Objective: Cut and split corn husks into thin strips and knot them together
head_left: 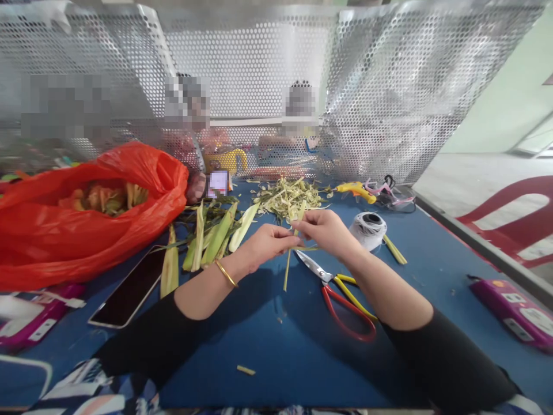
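Near the middle of the blue table, my left hand (271,245) and my right hand (322,229) meet, their fingers pinched on a thin green husk strip (287,271). One end of the strip hangs below the fingertips. Scissors (322,274) with one red and one yellow handle lie just below my right hand, blades partly apart. Behind the hands is a heap of shredded husk (287,197). Wider green husk leaves (220,233) lie left of my left hand. A roll of white string (368,230) stands to the right of my right hand.
A red plastic bag (142,236) fills the left side, beside a dark phone (127,288). A yellow glue gun (356,191) lies at the back right. Purple power strips (514,314) sit at both sides. People are behind a perforated metal screen (254,63); a red chair (516,216) stands right.
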`<state>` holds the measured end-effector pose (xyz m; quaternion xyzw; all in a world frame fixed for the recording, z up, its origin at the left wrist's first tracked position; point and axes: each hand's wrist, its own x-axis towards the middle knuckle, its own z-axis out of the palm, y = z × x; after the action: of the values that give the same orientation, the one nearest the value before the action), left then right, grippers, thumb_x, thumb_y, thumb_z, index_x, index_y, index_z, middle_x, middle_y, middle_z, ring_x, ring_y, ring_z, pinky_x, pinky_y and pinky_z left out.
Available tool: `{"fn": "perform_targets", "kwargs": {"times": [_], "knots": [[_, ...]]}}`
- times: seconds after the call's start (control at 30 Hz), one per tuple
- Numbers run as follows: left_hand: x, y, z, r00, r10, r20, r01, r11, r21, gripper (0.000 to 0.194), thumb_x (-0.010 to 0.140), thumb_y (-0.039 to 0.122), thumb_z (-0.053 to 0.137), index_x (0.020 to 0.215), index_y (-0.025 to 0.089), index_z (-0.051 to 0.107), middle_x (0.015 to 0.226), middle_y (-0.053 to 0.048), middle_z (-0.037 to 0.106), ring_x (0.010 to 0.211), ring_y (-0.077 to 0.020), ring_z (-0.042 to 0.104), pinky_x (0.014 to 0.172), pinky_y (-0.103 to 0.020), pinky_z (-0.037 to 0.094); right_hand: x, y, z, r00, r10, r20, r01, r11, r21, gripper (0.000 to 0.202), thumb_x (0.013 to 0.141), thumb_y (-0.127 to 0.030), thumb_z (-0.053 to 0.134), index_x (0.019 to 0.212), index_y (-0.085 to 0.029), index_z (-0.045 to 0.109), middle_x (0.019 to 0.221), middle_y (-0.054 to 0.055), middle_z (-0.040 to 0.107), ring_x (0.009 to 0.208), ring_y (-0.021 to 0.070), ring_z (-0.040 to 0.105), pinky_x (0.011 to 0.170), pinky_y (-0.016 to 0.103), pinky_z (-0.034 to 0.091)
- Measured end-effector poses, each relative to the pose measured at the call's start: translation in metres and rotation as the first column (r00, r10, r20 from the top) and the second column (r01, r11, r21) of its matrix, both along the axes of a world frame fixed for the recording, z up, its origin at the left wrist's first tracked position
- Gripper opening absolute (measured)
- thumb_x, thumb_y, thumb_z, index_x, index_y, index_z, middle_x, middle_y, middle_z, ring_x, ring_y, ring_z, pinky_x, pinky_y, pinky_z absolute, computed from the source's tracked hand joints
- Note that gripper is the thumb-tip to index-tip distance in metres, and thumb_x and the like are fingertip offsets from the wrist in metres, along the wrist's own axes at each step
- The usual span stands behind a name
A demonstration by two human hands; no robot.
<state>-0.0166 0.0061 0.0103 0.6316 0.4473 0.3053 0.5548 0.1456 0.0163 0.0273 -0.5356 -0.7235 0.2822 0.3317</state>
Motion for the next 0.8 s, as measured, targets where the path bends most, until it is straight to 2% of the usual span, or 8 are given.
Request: {"fn": "perform_targets", "kwargs": {"times": [0.1, 0.3, 0.43, 0.53, 0.6, 0.67, 0.73, 0.8], "knots": [[0.002, -0.001, -0.004, 0.999, 0.035, -0.035, -0.031, 0.996, 0.086, 0.037, 0.066, 0.049, 0.068, 0.054, 0.016, 0.059, 0.047, 0.007, 0.034, 0.047, -0.0065, 0.026, 0.048, -0.025, 0.016, -0.002, 0.003, -0.006, 0.994, -0.067, -0.081, 0.068, 0.998, 0.013, 0.034, 0.076, -0.034, 0.059, 0.049, -0.02, 0.044, 0.049, -0.005, 0.047, 0.05, 0.0103, 0.041, 0.053, 0.026, 0.029], [0.0, -0.001, -0.007, 0.988, 0.011, -0.156, 0.026, 0.972, 0.232, 0.033, 0.071, 0.04, 0.065, 0.05, 0.015, 0.059, 0.048, 0.007, 0.03, 0.051, -0.0074, 0.025, 0.05, -0.026, 0.017, -0.011, -0.004, -0.007, 0.975, -0.222, 0.009, 0.214, 0.951, 0.225, 0.041, 0.073, -0.027, 0.062, 0.047, -0.02, 0.032, 0.047, -0.006, 0.037, 0.052, 0.0101, 0.031, 0.052, 0.027, 0.022], [0.001, -0.001, -0.006, 0.996, 0.053, -0.069, -0.047, 0.995, 0.084, 0.027, 0.071, 0.041, 0.067, 0.064, 0.015, 0.07, 0.047, 0.006, 0.039, 0.046, -0.0075, 0.032, 0.047, -0.024, 0.021, -0.002, 0.0, -0.003, 0.984, -0.179, 0.006, 0.171, 0.951, 0.256, 0.031, 0.081, -0.031, 0.055, 0.053, -0.02, 0.046, 0.054, -0.003, 0.049, 0.056, 0.0112, 0.04, 0.055, 0.026, 0.027], [0.0, 0.001, -0.002, 0.984, 0.144, 0.103, -0.131, 0.984, -0.122, 0.034, 0.076, 0.046, 0.064, 0.07, 0.013, 0.071, 0.05, 0.004, 0.046, 0.043, -0.0067, 0.037, 0.044, -0.022, 0.025, 0.012, 0.009, 0.001, 0.951, -0.295, -0.094, 0.309, 0.906, 0.29, 0.022, 0.083, -0.038, 0.054, 0.074, -0.02, 0.062, 0.07, 0.0, 0.061, 0.067, 0.0142, 0.051, 0.062, 0.027, 0.034], [-0.001, 0.004, 0.001, 0.963, 0.196, 0.187, -0.154, 0.964, -0.214, 0.038, 0.079, 0.048, 0.061, 0.071, 0.012, 0.071, 0.052, 0.002, 0.05, 0.043, -0.006, 0.039, 0.043, -0.021, 0.026, 0.016, 0.015, 0.0, 0.904, -0.377, -0.2, 0.416, 0.885, 0.208, 0.024, 0.081, -0.042, 0.057, 0.079, -0.019, 0.063, 0.071, 0.001, 0.062, 0.067, 0.015, 0.053, 0.063, 0.028, 0.037], [-0.003, 0.006, 0.003, 0.946, 0.225, 0.232, -0.165, 0.954, -0.25, 0.039, 0.082, 0.047, 0.059, 0.072, 0.011, 0.071, 0.054, 0.001, 0.052, 0.042, -0.0057, 0.042, 0.042, -0.02, 0.027, 0.013, 0.017, -0.004, 0.856, -0.392, -0.337, 0.411, 0.911, -0.016, 0.027, 0.078, -0.045, 0.061, 0.075, -0.019, 0.061, 0.065, 0.0, 0.058, 0.06, 0.0134, 0.052, 0.06, 0.027, 0.039], [-0.004, 0.006, 0.003, 0.941, 0.241, 0.237, -0.18, 0.951, -0.253, 0.034, 0.083, 0.042, 0.06, 0.072, 0.012, 0.07, 0.054, 0.001, 0.053, 0.042, -0.0055, 0.043, 0.041, -0.02, 0.028, 0.006, 0.016, -0.01, 0.809, -0.347, -0.475, 0.253, 0.934, -0.25, 0.031, 0.073, -0.047, 0.066, 0.068, -0.018, 0.057, 0.059, -0.002, 0.055, 0.051, 0.0106, 0.05, 0.055, 0.026, 0.04], [-0.003, 0.005, 0.002, 0.948, 0.237, 0.211, -0.184, 0.953, -0.241, 0.025, 0.08, 0.035, 0.066, 0.069, 0.013, 0.069, 0.052, 0.001, 0.055, 0.041, -0.0054, 0.044, 0.041, -0.019, 0.028, -0.004, 0.013, -0.016, 0.771, -0.279, -0.573, 0.068, 0.93, -0.361, 0.035, 0.064, -0.048, 0.072, 0.061, -0.018, 0.055, 0.054, -0.004, 0.053, 0.046, 0.0084, 0.047, 0.052, 0.024, 0.04]]}}
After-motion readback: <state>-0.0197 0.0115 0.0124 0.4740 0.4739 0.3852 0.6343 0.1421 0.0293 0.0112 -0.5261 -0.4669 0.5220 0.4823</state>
